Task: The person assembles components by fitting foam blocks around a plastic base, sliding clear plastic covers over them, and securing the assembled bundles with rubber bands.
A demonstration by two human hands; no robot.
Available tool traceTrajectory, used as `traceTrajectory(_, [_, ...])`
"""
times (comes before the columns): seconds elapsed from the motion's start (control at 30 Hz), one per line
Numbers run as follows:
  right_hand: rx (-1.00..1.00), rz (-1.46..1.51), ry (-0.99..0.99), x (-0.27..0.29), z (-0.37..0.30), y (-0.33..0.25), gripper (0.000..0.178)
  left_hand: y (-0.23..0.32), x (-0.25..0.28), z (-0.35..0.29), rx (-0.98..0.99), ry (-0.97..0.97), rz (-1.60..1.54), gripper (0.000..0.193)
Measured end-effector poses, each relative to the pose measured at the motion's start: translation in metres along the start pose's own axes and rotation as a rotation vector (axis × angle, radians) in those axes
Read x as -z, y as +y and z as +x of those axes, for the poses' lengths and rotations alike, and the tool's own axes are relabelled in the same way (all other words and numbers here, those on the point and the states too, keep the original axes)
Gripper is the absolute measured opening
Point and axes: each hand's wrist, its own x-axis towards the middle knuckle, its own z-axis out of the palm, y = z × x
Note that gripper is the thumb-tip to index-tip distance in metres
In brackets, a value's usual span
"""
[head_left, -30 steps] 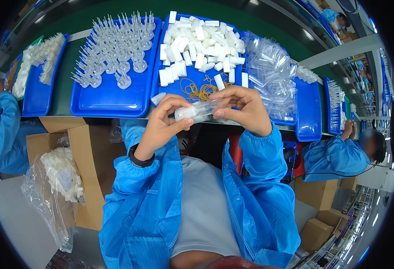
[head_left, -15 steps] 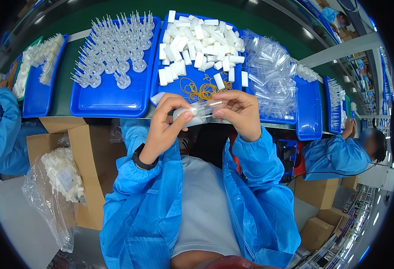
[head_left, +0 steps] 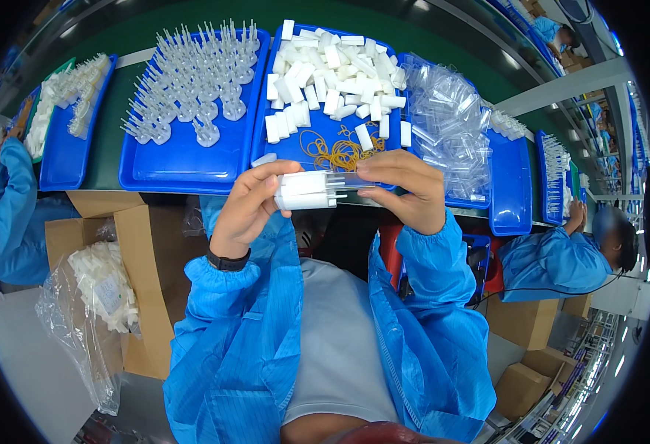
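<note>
In front of my chest, the fingers of my left hand are closed round the base end of a clear pronged holder with white blocks set along it. Its thin prongs point right. With thumb and fingers my right hand pinches a clear plastic tube lying along the prong ends; how far it is slipped over them I cannot tell. Just beyond, yellow rubber bands and many loose white blocks lie in a blue tray. One white piece rests at its near edge.
At left a blue tray bears upright clear pronged holders. Clear tubes heap at right, beside another blue tray. A cardboard box with bagged white pieces stands lower left. Co-workers in blue sleeves sit on both sides.
My hands have moved apart a little, the left one leftward and down. The holder has turned, so its white blocks and prongs now show; the tube stays in my right fingers.
</note>
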Motion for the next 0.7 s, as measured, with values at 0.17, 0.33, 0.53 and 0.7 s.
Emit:
traceTrajectory(0.17, [0.03,-0.013,-0.027,-0.008,0.005,-0.008,0.024,-0.025,0.001,0.002,0.031,-0.061,-0.519,0.033])
traceTrajectory(0.33, [0.055,0.014,-0.063,-0.022,0.004,-0.006,0.022,-0.031,-0.001,0.008,0.087,-0.247,-0.57,0.027])
traceTrajectory(0.53, [0.016,0.031,-0.066,-0.028,-0.002,-0.003,0.021,-0.025,0.0,0.007,0.128,-0.213,-0.476,0.033])
traceTrajectory(0.7, [-0.017,0.185,-0.178,-0.018,0.003,0.004,0.02,-0.022,0.005,0.005,0.132,-0.184,-0.173,0.055])
